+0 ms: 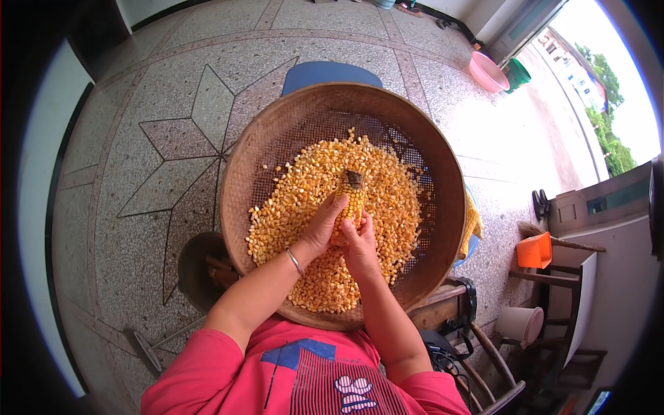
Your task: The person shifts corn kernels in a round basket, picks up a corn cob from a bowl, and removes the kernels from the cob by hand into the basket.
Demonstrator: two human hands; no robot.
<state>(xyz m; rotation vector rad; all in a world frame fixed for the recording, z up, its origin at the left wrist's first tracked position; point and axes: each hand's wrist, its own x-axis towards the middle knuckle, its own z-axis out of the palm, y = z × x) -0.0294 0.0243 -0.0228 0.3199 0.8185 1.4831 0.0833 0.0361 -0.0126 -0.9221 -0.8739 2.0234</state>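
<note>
An ear of dried yellow corn [352, 199] points away from me, its dark, blunt end uppermost. My left hand [325, 220] grips its left side, the thumb lying along the kernels. Around its lower right side my right hand [359, 241] is closed, with the thumb pressed on the cob. The lower part of the ear is hidden by my fingers. Beneath both hands, loose corn kernels [316, 166] are heaped in a round woven bamboo sieve [446, 155] with a tall rim. The sieve's near edge is against my body.
A dark bucket [194, 270] holding bare cobs stands left of the sieve. A blue stool or chair [332, 75] shows beyond it. A yellow mesh sack [471, 223] lies by its right rim. A wooden chair [441, 306] with a black bag [441, 347] stands at lower right.
</note>
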